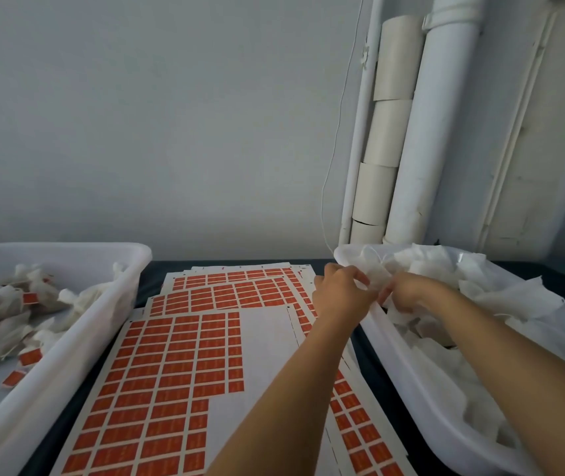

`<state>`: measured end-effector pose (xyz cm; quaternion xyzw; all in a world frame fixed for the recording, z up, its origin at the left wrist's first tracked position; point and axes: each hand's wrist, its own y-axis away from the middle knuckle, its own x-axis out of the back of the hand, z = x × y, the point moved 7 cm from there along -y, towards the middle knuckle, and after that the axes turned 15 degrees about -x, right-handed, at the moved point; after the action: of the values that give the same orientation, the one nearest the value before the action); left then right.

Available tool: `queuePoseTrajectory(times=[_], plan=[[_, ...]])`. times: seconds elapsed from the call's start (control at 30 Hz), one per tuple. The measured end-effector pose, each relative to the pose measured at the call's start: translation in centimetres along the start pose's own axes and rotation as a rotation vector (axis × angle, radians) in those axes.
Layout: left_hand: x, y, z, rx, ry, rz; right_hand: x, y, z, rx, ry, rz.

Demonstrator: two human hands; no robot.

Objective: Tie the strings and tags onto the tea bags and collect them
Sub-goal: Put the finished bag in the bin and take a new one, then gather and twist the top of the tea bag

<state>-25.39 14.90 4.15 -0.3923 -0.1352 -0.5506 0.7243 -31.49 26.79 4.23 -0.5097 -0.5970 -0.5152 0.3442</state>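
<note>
While your left hand [341,292] and right hand [403,293] met at the right middle of the frame, their fingers [360,277] pinched a white tea bag [375,281] over the right tub [411,365]. It looked soft, light, easily torn; hold its gathered top.

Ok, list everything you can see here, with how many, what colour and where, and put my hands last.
right tub: one, white, right of the sheets.
loose tea bag cloths: a pile, white, inside the right tub.
left tub: one, white, left side.
tagged tea bags: many, white with orange tags, inside the left tub.
tag sheets: several overlapping, orange on white, between the tubs.
pipes: several, white, against the wall at the back right.
left hand: pinches white cloth at the right tub's rim.
right hand: grips cloth inside the right tub.
</note>
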Motion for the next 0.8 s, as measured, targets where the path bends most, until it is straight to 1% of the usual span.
queuePoseTrajectory(times=[0.07, 0.17, 0.3, 0.47, 0.53, 0.6, 0.7, 0.77, 0.8], plan=[[-0.1, -0.2, -0.1, -0.005, -0.009, -0.001, -0.3, 0.1, 0.0, 0.012, 0.183, -0.005], [-0.2, -0.3, -0.4, -0.006, 0.001, 0.007, -0.3, 0.4, 0.1, -0.039, 0.294, 0.046], [-0.2, -0.3, -0.6, 0.009, 0.031, 0.030, 0.9, 0.3, -0.2, -0.063, 0.199, 0.206], [-0.5, -0.4, -0.6, 0.021, 0.034, 0.049, 2.4, 0.7, -0.9, -0.083, 0.219, 0.285], [-0.6, -0.4, -0.6, 0.024, 0.046, 0.052, 3.8, 1.0, -0.9, -0.103, 0.144, 0.360], [-0.6, -0.5, -0.5, 0.002, 0.066, 0.055, 4.9, 1.3, -0.9, -0.101, 0.077, 0.401], [-0.5, -0.3, -0.6, -0.008, 0.164, 0.053, 6.6, 2.8, -1.9, -0.010, -0.045, 0.443], [-0.1, -0.2, -0.5, -0.022, 0.270, 0.081, 8.0, 4.6, -2.9, 0.051, -0.046, 0.531], [0.3, -0.2, -0.2, -0.046, 0.331, 0.105, 8.6, 5.5, -3.4, 0.109, -0.087, 0.583]])
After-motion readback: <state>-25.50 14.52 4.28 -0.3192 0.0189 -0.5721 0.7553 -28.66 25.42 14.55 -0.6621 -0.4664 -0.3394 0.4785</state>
